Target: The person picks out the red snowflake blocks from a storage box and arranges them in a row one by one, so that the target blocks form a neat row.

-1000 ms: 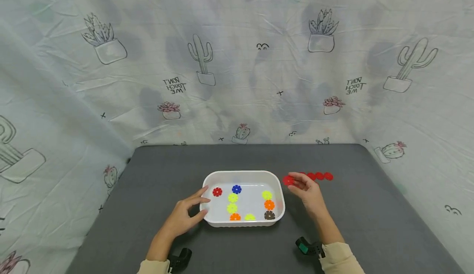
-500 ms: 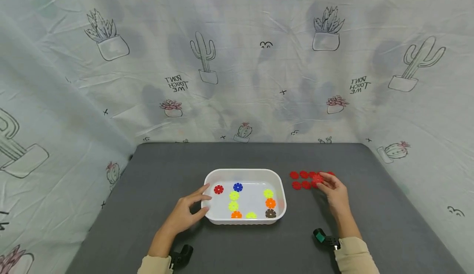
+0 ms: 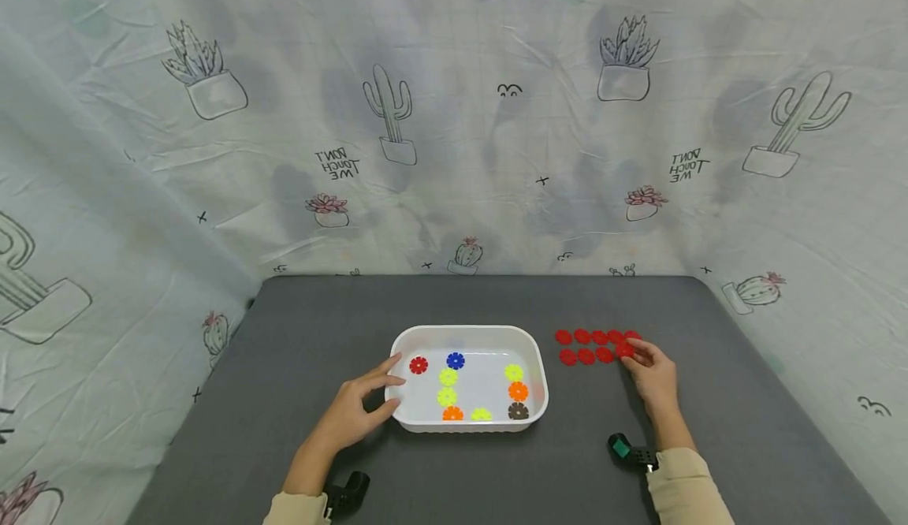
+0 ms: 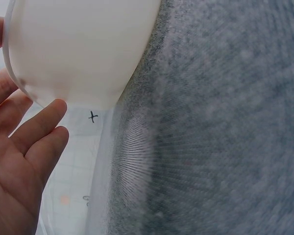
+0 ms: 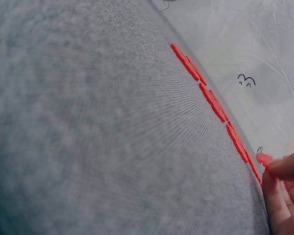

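A white plastic tray (image 3: 468, 426) stands mid-table. My left hand (image 3: 351, 411) holds its left rim; the left wrist view has some fingers over the rim and two fingertips (image 4: 54, 110) by the outer wall. To the right of the tray, red snowflake discs, round with notched edges, lie in two rows; one is the front-row red disc (image 3: 586, 356). At that row's right end, my right hand (image 3: 654, 371) pinches another red snowflake disc (image 3: 623, 350) between thumb and finger. In the right wrist view this disc (image 5: 263, 159) shows at the fingertips, partly hidden.
Inside the tray lie loose discs: a red disc (image 3: 418, 365), a blue disc (image 3: 455, 360), a brown disc (image 3: 519, 411) and several yellow and orange ones. Grey cloth covers the table (image 3: 340, 312). A printed curtain (image 3: 454, 115) hangs behind and at both sides.
My right hand has moved right, away from the tray. A second row of red discs came into view in front of the back row. My left hand stays at the tray rim.
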A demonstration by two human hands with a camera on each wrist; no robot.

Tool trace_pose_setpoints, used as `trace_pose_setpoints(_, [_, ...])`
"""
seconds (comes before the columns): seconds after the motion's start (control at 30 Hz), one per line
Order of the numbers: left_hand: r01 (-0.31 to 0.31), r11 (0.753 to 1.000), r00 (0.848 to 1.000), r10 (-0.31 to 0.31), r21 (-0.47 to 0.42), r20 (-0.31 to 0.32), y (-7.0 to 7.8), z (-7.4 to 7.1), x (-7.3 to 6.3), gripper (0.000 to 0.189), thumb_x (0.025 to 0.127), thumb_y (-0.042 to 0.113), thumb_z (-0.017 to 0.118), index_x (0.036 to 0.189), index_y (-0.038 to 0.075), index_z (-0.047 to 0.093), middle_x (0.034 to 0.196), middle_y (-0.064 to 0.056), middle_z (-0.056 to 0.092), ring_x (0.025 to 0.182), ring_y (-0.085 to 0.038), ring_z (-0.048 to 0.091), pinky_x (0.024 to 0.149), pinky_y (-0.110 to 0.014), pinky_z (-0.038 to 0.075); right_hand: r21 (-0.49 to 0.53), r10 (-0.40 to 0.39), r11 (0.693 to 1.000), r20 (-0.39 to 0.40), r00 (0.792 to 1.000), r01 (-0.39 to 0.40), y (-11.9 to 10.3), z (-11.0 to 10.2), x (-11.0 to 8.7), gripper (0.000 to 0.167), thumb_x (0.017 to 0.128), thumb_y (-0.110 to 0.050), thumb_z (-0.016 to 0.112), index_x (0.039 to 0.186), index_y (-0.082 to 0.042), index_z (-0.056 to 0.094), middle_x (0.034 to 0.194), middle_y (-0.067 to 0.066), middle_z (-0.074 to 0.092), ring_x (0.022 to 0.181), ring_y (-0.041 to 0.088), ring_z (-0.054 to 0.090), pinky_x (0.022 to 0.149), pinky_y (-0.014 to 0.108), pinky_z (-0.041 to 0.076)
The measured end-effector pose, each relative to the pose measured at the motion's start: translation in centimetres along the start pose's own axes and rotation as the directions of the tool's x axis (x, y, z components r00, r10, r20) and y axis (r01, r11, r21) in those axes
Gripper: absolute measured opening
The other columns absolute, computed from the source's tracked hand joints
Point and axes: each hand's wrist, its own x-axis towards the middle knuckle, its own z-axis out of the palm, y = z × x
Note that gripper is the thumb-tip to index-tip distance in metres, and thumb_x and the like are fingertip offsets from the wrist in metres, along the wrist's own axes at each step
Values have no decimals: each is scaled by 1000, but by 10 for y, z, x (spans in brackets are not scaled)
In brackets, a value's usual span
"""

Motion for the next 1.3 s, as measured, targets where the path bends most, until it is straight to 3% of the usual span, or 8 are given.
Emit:
trace_pose_setpoints(0.1, [0, 1000, 1000, 0, -5, 3, 0, 0, 0, 28, 83, 15, 71, 111, 10, 70, 144, -1, 48, 131, -26, 46, 101, -54, 39, -73, -11, 997, 8, 1000, 12, 4, 0, 0, 38, 89, -5, 62, 127, -1, 57, 121, 14, 59, 83, -14, 44, 67, 3, 42])
trace_pose_setpoints(0.17, [-1, 1000, 1000, 1, -6, 5, 1, 0, -1, 28, 83, 15, 71, 111, 10, 70, 144, -2, 48, 131, -26, 46, 101, -54, 39, -106, -19, 994, 12, 1000, 20, 5, 0, 1, 38, 90, -6, 62, 127, -2, 57, 125, 20, 58, 83, -15, 43, 67, 2, 40])
trace_pose_setpoints(0.5, [-14, 1000, 1000, 14, 3, 1, 0, 0, -1, 29, 83, 15, 71, 111, 9, 70, 143, -3, 48, 130, -26, 48, 100, -53, 41, -240, -104, 966, -25, 994, 95, 7, 3, 2, 37, 88, -7, 64, 124, -3, 61, 116, 24, 64, 76, -19, 42, 63, 2, 37])
trace_pose_setpoints(0.63, [-3, 1000, 1000, 3, -1, 5, 1, 0, -1, 29, 83, 15, 71, 111, 10, 70, 143, -3, 48, 130, -26, 47, 100, -53, 40, -267, -131, 957, -50, 990, 113, 7, 5, 1, 37, 87, -5, 64, 123, -1, 61, 116, 25, 64, 86, 6, 64, 62, 1, 35])
trace_pose_setpoints(0.7, [0, 1000, 1000, 0, 0, 5, 2, 0, 0, 29, 83, 16, 71, 111, 10, 70, 143, -3, 48, 130, -25, 47, 100, -54, 40, -266, -132, 957, -55, 990, 113, 8, 6, 0, 37, 87, -5, 63, 124, 0, 60, 119, 25, 62, 100, 26, 64, 63, -1, 32])
trace_pose_setpoints(0.77, [1, 1000, 1000, -1, -2, 4, 2, 0, 0, 29, 83, 16, 71, 111, 10, 70, 143, -3, 48, 130, -25, 47, 101, -54, 40, -258, -119, 961, -52, 992, 101, 8, 6, -1, 38, 88, -4, 61, 126, 0, 59, 124, 25, 59, 110, 35, 60, 63, -2, 29])
trace_pose_setpoints(1.07, [5, 1000, 1000, -5, 0, 3, 3, -1, -1, 29, 83, 16, 71, 111, 10, 70, 143, -2, 48, 130, -26, 47, 100, -54, 40, -171, -73, 983, -46, 996, 64, 4, 5, -4, 42, 89, -7, 62, 131, -2, 55, 131, 22, 56, 118, 35, 55, 65, -4, 29])
trace_pose_setpoints(1.3, [6, 1000, 1000, -6, -1, 5, 3, -1, -1, 29, 83, 15, 71, 111, 10, 70, 143, -2, 48, 130, -26, 47, 101, -55, 40, -100, -116, 988, 9, 993, 116, -5, 5, -9, 47, 89, -9, 64, 133, 0, 51, 133, 24, 53, 121, 36, 53, 69, -5, 33])
